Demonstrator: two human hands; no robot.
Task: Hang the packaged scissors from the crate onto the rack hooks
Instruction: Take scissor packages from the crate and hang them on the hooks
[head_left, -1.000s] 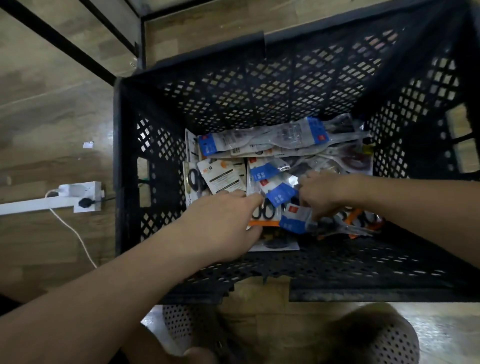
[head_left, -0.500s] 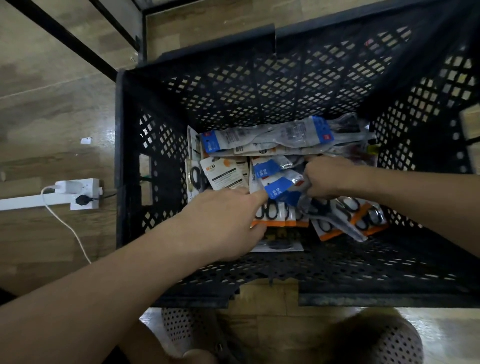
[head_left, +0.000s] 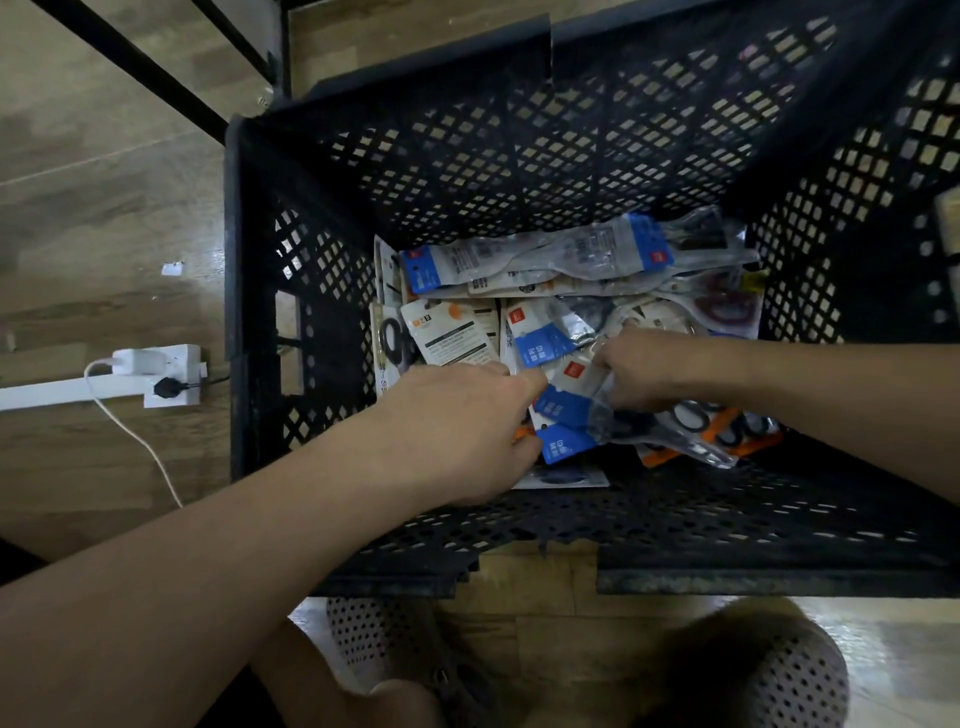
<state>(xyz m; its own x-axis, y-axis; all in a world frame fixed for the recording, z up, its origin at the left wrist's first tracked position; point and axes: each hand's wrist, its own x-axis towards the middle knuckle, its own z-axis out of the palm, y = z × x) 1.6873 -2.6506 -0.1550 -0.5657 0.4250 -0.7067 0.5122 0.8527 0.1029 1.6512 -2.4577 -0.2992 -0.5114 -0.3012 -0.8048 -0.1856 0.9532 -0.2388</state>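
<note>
**Packs being sorted at the crate bottom**

At the far left a white power strip (head_left: 171, 376) is seen on the wood floor, apart from the work. Beside it the black lattice crate (head_left: 249, 291) is stood on the floor below the person, so that both arms can be reached straight down into it. The packaged scissors (head_left: 452, 338) are heaped on its bottom, none yet lifted out.

The left hand (head_left: 457, 436) is laid over the near edge of the heap, its fingertips against a blue-headed scissor pack (head_left: 563, 410), probably to steady the pile. Its fingertips are hidden, so whether anything is grasped cannot be told.

That pack's clear plastic is clutched in the curled fingers of the right hand (head_left: 649, 369), seemingly to draw it free. Orange-carded scissors (head_left: 727, 428) are lying beneath, further right. No rack hooks are in view.
</note>
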